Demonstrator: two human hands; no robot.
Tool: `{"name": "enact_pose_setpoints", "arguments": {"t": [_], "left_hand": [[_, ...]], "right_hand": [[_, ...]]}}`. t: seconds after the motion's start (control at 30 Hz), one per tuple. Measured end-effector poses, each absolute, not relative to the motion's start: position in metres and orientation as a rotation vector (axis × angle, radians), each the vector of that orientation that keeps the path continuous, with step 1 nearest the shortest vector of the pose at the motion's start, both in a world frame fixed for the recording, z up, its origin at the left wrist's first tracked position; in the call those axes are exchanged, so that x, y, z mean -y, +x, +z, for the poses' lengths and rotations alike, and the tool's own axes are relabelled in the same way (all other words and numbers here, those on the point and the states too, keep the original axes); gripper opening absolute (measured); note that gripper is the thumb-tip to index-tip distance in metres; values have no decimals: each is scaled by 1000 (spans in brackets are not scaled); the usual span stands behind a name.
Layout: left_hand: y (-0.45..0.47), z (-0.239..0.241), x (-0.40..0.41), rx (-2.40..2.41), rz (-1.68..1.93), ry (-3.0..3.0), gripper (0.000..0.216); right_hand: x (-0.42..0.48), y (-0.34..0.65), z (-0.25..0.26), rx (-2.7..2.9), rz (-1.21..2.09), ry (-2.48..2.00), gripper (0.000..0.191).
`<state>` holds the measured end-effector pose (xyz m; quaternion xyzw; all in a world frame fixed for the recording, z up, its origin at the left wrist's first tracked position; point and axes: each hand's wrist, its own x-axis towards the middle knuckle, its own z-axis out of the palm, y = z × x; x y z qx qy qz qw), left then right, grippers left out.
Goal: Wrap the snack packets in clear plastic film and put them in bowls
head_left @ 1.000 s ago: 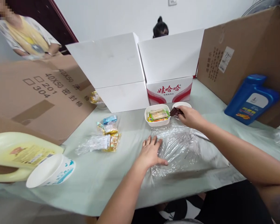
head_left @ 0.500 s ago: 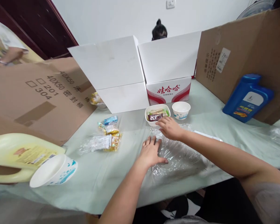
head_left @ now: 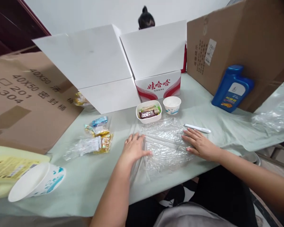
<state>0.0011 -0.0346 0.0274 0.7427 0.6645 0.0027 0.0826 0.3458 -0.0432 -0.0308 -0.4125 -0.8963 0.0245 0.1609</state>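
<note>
A clear, crinkled plastic sheet or bag (head_left: 165, 143) lies flat on the green tablecloth in front of me. My left hand (head_left: 134, 147) rests on its left edge with the fingers spread. At the right edge lies my right hand (head_left: 200, 144), flat, fingers apart. Just beyond my right fingertips is a slim white utility knife or similar stick (head_left: 197, 128). Behind the plastic stands a white square bowl (head_left: 148, 119) with wrapped snacks, among them a dark brown packet (head_left: 147, 114). Beside it is a white paper bowl (head_left: 172, 107) with a blue pattern.
Wrapped snacks (head_left: 106, 143) lie to the left. A tilted paper bowl (head_left: 53, 181) and a yellow jug (head_left: 11, 164) are at the near left. White boxes (head_left: 104, 60) and cardboard boxes (head_left: 21, 104) surround the table. A blue bottle (head_left: 233, 90) leans at right. Behind, a person's head (head_left: 146, 20) shows.
My right hand has moved from beside the square bowl to the plastic's right edge. The plastic now lies flatter, and the white stick is uncovered. The view has shifted right.
</note>
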Motion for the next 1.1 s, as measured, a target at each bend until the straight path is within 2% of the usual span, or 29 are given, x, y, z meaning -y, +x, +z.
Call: {"name": "enact_pose_setpoints", "arguments": {"t": [0.07,0.13,0.2,0.3,0.43,0.7,0.9,1.0,1.1], "left_hand": [[0,36,40,-1913,188,2301,65],[4,42,48,-1633,243,2380,48],[12,45,57,-1333,85,2391,43],[26,41,66,-1241,-175,2399,36],[27,39,68,-1207,-156,2410,12],[-4,54,64,-1078,147,1864,5],[-4,21,31,-1431,762,1811,13],[-3,1,15,-1647,776,1914,13],[-1,-11,7,-1751,669,2030,11]], "right_hand": [[58,352,-24,2549,142,-1074,57],[72,353,-20,2564,214,-979,60],[82,351,-21,2571,244,-935,48],[87,348,-25,2511,244,-941,21],[86,356,-21,2373,284,-983,20],[86,365,-2,2193,614,-1165,24],[47,333,6,1988,701,-1297,26],[21,310,6,1999,786,-1488,27],[4,295,7,2198,716,-1732,26]]}}
